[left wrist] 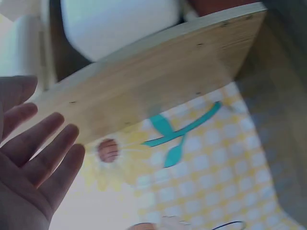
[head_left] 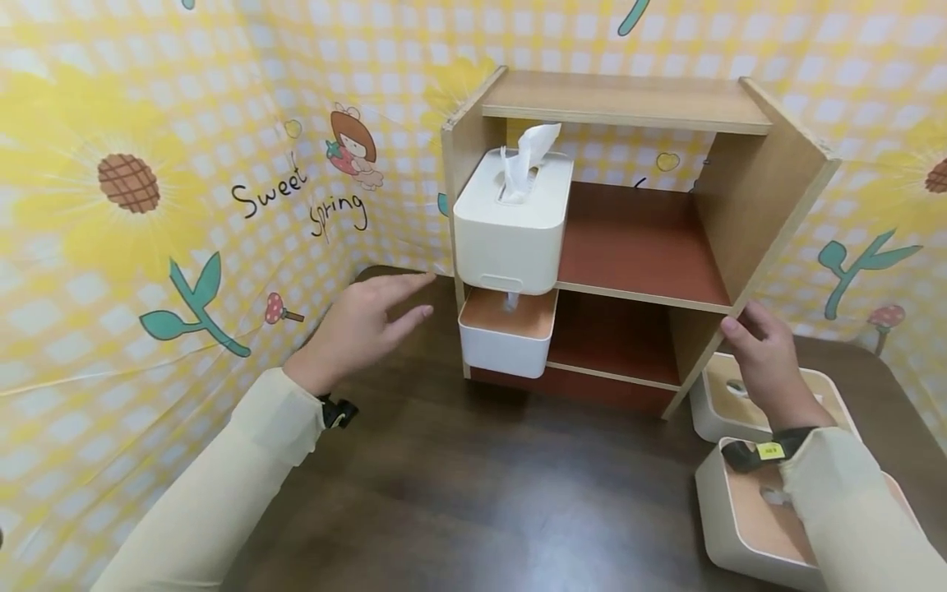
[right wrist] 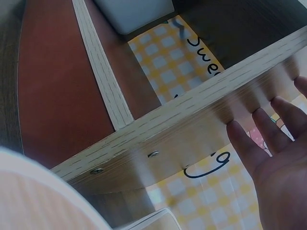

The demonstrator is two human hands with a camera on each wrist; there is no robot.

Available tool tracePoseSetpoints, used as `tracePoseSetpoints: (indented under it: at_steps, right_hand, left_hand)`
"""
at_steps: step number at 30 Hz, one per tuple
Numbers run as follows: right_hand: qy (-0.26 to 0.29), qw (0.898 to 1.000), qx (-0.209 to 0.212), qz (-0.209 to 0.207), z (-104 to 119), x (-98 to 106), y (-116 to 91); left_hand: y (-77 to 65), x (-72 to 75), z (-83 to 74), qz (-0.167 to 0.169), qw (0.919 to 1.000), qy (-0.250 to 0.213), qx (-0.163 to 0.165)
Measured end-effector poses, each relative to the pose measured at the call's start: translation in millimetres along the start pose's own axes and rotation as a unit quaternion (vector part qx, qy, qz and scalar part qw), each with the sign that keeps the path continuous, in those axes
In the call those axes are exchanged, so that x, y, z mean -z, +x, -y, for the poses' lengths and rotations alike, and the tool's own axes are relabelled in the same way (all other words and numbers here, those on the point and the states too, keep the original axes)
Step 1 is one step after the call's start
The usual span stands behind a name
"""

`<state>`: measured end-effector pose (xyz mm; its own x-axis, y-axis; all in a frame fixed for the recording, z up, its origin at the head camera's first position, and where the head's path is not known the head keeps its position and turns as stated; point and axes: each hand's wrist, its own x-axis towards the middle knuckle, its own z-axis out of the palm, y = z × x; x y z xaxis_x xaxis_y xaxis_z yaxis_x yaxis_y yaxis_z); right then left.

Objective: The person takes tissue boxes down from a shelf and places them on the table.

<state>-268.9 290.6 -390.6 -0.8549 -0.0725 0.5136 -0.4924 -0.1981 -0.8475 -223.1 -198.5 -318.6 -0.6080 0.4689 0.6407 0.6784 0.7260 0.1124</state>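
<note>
A small wooden shelf unit (head_left: 625, 100) with reddish-brown boards stands on the dark table. On its upper board, at the left, sits a cream tissue box (head_left: 510, 247) with a white tissue sticking out. Below it, a white tissue box (head_left: 506, 349) with a wood-coloured lid occupies the lower level. Both jut past the front edge. My left hand (head_left: 362, 329) hovers left of the unit, fingers extended and holding nothing. At the right side panel (right wrist: 206, 120), my right hand (head_left: 769, 362) has its fingertips at the outer face, its thumb near the front edge.
Two more tissue boxes with wood-coloured lids are at the right: one box (head_left: 706, 415) beside the unit, another box (head_left: 721, 526) nearer, under the right forearm. A yellow checked cloth (head_left: 414, 205) with printed flowers hangs behind and at the left. Dark tabletop (head_left: 444, 493) lies in front.
</note>
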Motion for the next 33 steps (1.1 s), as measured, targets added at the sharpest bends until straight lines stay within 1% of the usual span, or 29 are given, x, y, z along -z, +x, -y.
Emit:
tracePoseSetpoints:
  at_steps: [4, 7, 9, 12, 15, 17, 19, 23, 28, 33]
  right_hand:
    - [-0.007, 1.000, 0.005, 0.007, 4, 5, -2]
    - [-0.004, 1.000, 0.003, 0.000, 4, 6, -2]
    - [-0.004, 1.000, 0.001, -0.005, 4, 5, -3]
    - [0.000, 1.000, -0.003, -0.005, 1, 2, -6]
    - [-0.004, 1.000, -0.005, 0.000, -1, 1, -9]
    - [-0.011, 1.000, -0.005, 0.000, -1, 0, -9]
    - [-0.015, 1.000, -0.006, -0.001, -1, 0, -9]
    - [-0.018, 1.000, -0.008, -0.001, 1, 1, -6]
    - [-0.023, 1.000, -0.002, 0.004, 2, 2, -2]
    - [-0.017, 1.000, 0.001, 0.001, 1, 1, 1]
  left_hand:
    - [13.6, 9.2, -14.6, -0.057, 0.9981, 0.002, -0.023]
    - [24.4, 16.1, -26.6, -0.077, 0.9964, -0.002, -0.037]
    - [30.4, 20.0, -34.3, -0.079, 0.9960, -0.001, -0.042]
    - [36.8, 24.3, -44.5, -0.072, 0.9961, 0.008, -0.050]
    - [40.9, 26.1, -51.2, -0.073, 0.9949, 0.023, -0.065]
    - [43.8, 26.7, -54.0, -0.080, 0.9933, 0.031, -0.078]
    - [46.7, 27.2, -56.1, -0.087, 0.9917, 0.041, -0.085]
    - [52.4, 28.4, -58.7, -0.095, 0.9903, 0.051, -0.087]
    - [56.8, 30.2, -59.3, -0.097, 0.9894, 0.054, -0.094]
    - [60.6, 34.6, -58.9, -0.099, 0.9866, 0.075, -0.106]
